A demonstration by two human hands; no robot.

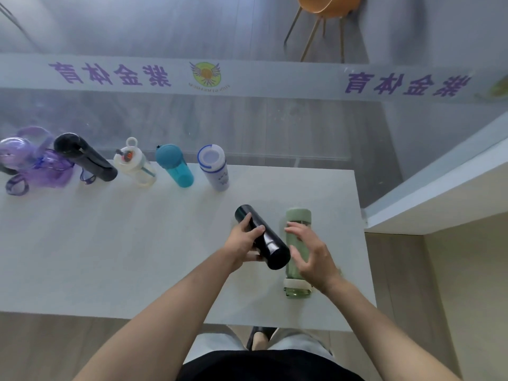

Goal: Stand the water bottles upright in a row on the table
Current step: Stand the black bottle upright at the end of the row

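Note:
My left hand (244, 243) grips a glossy black bottle (270, 244), held tilted above the white table (110, 257). Beside it, to the right, a pale green bottle (298, 215) lies on its side. My right hand (310, 254) hovers over the green bottle with fingers spread and relaxed, holding nothing. Along the far edge stand several bottles in a row: a purple one (16, 155) with a strap, a tall black one (85, 158), a clear one (134, 166) with a white loop lid, a teal one (174, 166) and a white one (213, 167) with a blue-rimmed lid.
A glass wall with purple lettering runs behind the table. The table's right edge (362, 243) lies close to the green bottle, its near edge toward my body. An orange chair (327, 6) stands beyond the glass. Wooden floor lies to the right.

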